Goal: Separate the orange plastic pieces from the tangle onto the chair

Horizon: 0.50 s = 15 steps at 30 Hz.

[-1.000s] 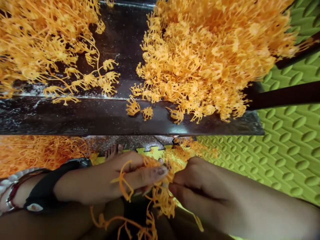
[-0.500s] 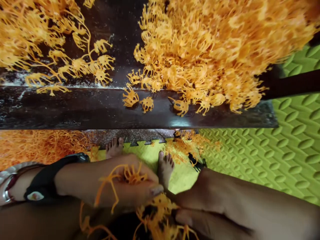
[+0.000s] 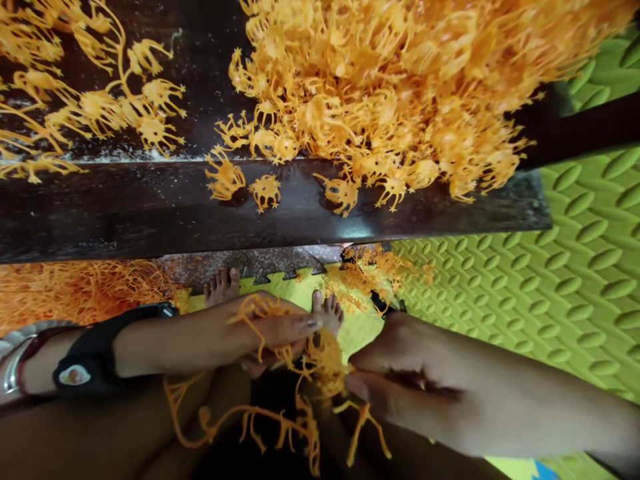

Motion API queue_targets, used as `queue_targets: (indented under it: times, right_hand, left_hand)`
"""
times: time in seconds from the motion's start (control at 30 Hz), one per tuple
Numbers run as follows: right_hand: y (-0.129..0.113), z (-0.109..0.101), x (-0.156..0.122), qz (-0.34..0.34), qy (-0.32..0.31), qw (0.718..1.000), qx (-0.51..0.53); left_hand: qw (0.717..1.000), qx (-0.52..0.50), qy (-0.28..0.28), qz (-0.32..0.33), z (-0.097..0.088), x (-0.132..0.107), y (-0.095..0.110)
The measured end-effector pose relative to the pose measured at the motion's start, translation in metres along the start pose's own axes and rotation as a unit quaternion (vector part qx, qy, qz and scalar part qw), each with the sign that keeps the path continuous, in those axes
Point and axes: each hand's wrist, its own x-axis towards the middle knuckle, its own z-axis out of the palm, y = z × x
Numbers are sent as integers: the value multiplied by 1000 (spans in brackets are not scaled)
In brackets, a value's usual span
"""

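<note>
My left hand, with a black watch on its wrist, is closed on an orange plastic sprue whose bare, branching stems hang below my fingers. Between my hands is an orange claw-shaped piece, slightly blurred. Thumb and fingers of my right hand pinch its right side. Both hands are over my lap, in front of the table edge. On the dark wooden table lies a large heap of similar loose pieces. More pieces, still joined on stems, lie at its left.
Under the table on the left is a pile of thin orange stems. A smaller orange scatter lies on the floor near my bare feet. Yellow-green textured foam mats cover the floor at right. White powder dusts the table.
My hands have risen slightly towards the table, and more of the hanging stem shows below them. The table and heaps appear shifted left and up as the view moved.
</note>
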Motion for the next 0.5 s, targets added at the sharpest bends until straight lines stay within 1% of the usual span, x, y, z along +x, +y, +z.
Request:
queue_targets:
  times: [0.07, 0.17, 0.27, 0.33, 0.43, 0.5]
  right_hand:
    - [2, 0, 5, -9, -11, 1000, 12]
    - [5, 0, 10, -14, -21, 1000, 16]
    - [8, 1, 15, -4, -12, 1000, -7]
    - [11, 3, 19, 16, 5, 1000, -16]
    - [14, 6, 22, 45, 10, 999, -1]
    - [15, 7, 22, 36, 2, 999, 23]
  left_hand:
    - [1000, -23, 8, 14, -1, 4, -2]
    - [999, -46, 17, 19, 0, 7, -5]
    - [997, -68, 15, 22, 5, 13, -5]
    - [999, -38, 19, 14, 7, 17, -5]
    - [998, 36, 36, -39, 6, 18, -4]
    - [993, 95, 53, -45, 5, 15, -2]
